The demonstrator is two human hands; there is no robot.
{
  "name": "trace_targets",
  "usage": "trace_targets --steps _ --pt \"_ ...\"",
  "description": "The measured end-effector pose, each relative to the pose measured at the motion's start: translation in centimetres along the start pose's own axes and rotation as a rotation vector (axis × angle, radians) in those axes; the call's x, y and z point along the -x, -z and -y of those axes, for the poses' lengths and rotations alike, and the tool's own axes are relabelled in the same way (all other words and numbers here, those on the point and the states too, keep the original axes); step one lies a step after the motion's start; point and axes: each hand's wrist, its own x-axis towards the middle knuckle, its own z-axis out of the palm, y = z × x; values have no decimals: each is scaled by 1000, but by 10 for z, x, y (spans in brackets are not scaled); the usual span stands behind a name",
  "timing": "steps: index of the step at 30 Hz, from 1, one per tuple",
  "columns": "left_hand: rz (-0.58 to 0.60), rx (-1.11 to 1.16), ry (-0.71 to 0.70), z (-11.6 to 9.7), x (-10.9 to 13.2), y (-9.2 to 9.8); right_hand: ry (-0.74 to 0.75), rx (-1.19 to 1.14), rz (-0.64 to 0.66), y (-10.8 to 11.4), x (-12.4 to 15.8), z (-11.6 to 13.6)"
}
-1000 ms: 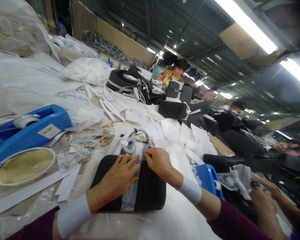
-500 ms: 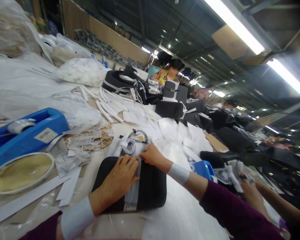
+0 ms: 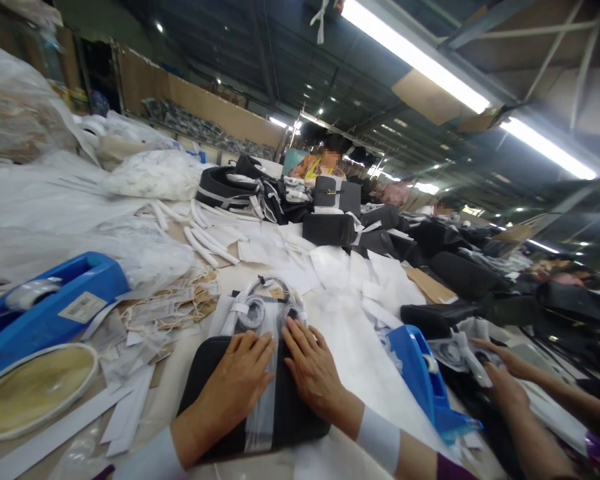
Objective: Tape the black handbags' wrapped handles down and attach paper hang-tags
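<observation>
The black case (image 3: 203,373) lies flat on the counter (image 3: 167,387) close before the person, its long side running left to right. A clear plastic bag (image 3: 264,417) crosses it, pointing away. The left hand (image 3: 235,380) and the right hand (image 3: 313,370) rest on it, fingers flat, gripping nothing.

1. The black case (image 3: 290,413) at lower centre looks matt and cloth-covered.
2. The strip (image 3: 265,417) across it is clear, glossy plastic film.
3. The blue tape dispenser (image 3: 60,310) at left is smooth, shiny plastic.
4. The tags (image 3: 170,310) at mid-left are paper on string.
</observation>
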Motion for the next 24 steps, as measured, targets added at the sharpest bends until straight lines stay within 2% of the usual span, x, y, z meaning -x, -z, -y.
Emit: trace_targets --steps 2,4,7,9,11,13,15,17,20,24 --pt "-24 50 0 2 -1 5 -35 -102 -36 -9 9 -5" --pt "-101 110 44 10 1 13 -142 -237 -132 -11 13 -11" --pt "-250 167 264 32 8 29 -434 -511 -212 -4 19 -26" --pt "-238 257 486 48 16 39 -677 -774 -107 5 23 -37" --pt "-104 458 701 61 20 49 -848 -1028 87 16 25 -47" --pt "86 723 839 66 20 58 -865 -1211 279 25 23 -56" --pt "246 951 856 65 14 64 -800 -1345 431 28 18 -62" --pt "340 1087 850 61 8 68 -779 -1452 553 26 12 -66" --pt "356 1216 907 57 -1 69 -860 -1543 623 18 6 -71" --pt "271 1437 1060 51 -7 69 -865 -1695 606 18 2 -69"
